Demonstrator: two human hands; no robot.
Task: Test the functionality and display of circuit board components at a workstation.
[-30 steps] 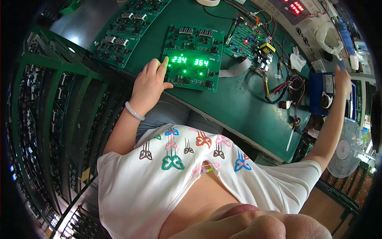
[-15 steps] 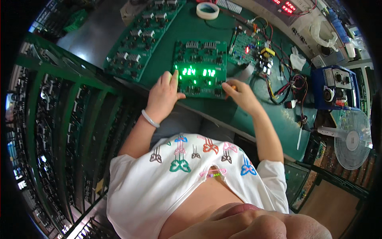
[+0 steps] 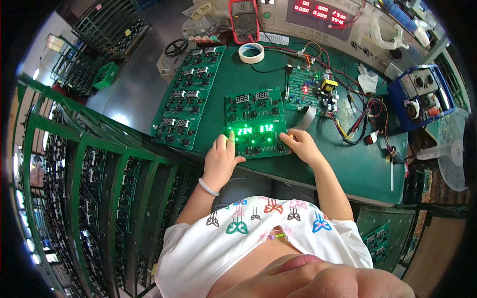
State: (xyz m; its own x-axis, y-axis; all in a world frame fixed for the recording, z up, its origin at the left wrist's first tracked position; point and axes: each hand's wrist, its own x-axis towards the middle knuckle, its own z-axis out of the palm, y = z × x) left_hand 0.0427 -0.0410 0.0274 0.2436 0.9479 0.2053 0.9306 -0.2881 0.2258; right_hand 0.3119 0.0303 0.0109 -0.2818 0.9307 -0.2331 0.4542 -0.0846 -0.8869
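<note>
A green circuit board panel [image 3: 254, 103] lies on the green table in front of me, with two rows of digit displays. Its near half shows bright green digits and several small green lights; the far displays are unlit. My left hand [image 3: 222, 158] is at the panel's left edge, index finger stretched onto the board beside the lit digits, thumb out to the side. At the right edge, my right hand [image 3: 302, 146] is closed, thumb and fingers pinching a small orange piece mostly hidden by them. A grey ribbon cable [image 3: 309, 118] runs from there to a powered board [image 3: 301, 85] with a red lit digit.
Several more display panels [image 3: 182, 97] lie to the left. Behind are a tape roll [image 3: 251, 52], a red multimeter [image 3: 243, 22] and a test instrument with red digits [image 3: 318, 15]. Wires, a blue-framed device [image 3: 420, 99] and a fan [image 3: 452, 164] stand right; green racks [image 3: 74, 164] stand left.
My view has tilted up, so the multimeter and more of the instrument now show. Both hands keep their places on the panel. The lit green digits read differently.
</note>
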